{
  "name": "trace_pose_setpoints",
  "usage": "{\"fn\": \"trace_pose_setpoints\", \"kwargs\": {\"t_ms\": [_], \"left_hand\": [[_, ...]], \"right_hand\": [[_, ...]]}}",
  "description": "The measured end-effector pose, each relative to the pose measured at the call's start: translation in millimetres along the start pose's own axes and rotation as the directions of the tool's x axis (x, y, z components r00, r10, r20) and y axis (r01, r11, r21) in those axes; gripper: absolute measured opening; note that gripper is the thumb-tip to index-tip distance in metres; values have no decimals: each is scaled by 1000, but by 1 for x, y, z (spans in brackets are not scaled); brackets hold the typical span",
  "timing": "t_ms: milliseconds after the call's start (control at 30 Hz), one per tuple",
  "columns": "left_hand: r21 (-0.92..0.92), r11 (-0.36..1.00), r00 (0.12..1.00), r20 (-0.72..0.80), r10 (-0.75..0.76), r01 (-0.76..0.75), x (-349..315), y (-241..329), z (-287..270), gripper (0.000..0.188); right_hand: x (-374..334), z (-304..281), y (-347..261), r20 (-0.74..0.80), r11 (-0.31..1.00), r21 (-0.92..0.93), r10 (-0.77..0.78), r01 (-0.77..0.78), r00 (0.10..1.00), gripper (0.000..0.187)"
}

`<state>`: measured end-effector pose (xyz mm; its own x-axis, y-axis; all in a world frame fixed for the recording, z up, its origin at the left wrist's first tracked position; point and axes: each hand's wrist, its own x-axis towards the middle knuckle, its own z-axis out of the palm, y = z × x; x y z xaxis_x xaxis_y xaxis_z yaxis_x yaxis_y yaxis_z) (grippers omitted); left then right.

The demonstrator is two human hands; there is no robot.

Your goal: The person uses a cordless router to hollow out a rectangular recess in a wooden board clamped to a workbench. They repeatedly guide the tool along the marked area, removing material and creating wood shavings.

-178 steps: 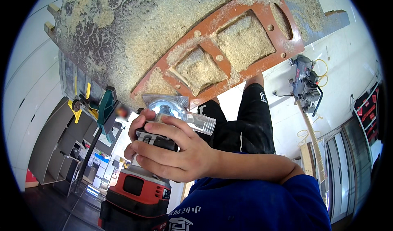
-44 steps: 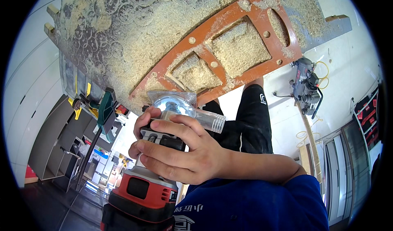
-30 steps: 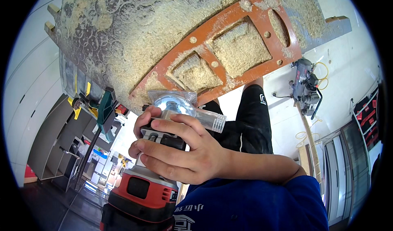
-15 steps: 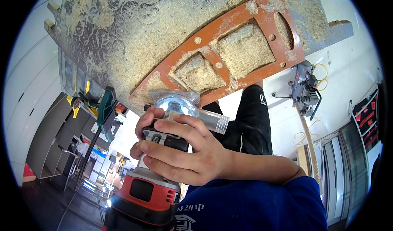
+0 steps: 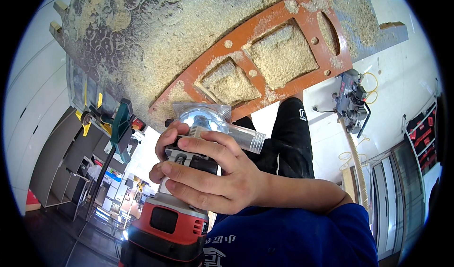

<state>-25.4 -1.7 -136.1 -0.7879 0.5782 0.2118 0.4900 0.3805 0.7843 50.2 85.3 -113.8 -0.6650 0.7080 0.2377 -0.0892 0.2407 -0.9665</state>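
Note:
A red and black cordless trim router (image 5: 176, 215) with a grey metal body is held tilted, its battery end toward my body. Its clear plastic base (image 5: 201, 113) touches or nearly touches the near edge of the orange template board (image 5: 194, 75); I cannot tell which. My right hand (image 5: 215, 172) wraps its fingers over the router body from the right. On the left side, the fingers of my left hand (image 5: 165, 141) grip the same body, the rest hidden behind it. Sawdust (image 5: 283, 52) fills much of the board's cutouts. The router bit is not visible.
Sawdust covers the dark worktable (image 5: 106, 54) beneath the board. A green and black clamp (image 5: 123, 130) hangs at the table's left edge. To the right stands a small machine (image 5: 351, 101) with a ribbed hose (image 5: 353, 153). Farther right is a rack with red tools (image 5: 422, 137).

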Motion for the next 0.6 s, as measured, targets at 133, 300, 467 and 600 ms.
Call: {"fn": "trace_pose_setpoints", "kwargs": {"t_ms": [133,300,467,600], "left_hand": [[-6,1000,1000,1,16,-16,1,1,2,27],[77,991,992,-61,-107,111,3,16,9,28],[26,981,982,-13,-191,191,3,21,2,29],[18,987,987,-8,-158,158,2,20,6,30]], "right_hand": [[0,1,1,-16,1000,-2,-5,5,1000,25],[0,2,1,-22,1000,2,-6,6,1000,25],[1,1,1,-26,1000,-9,-17,17,1000,24],[3,-6,1,8,1000,-6,-16,16,1000,25]]}}
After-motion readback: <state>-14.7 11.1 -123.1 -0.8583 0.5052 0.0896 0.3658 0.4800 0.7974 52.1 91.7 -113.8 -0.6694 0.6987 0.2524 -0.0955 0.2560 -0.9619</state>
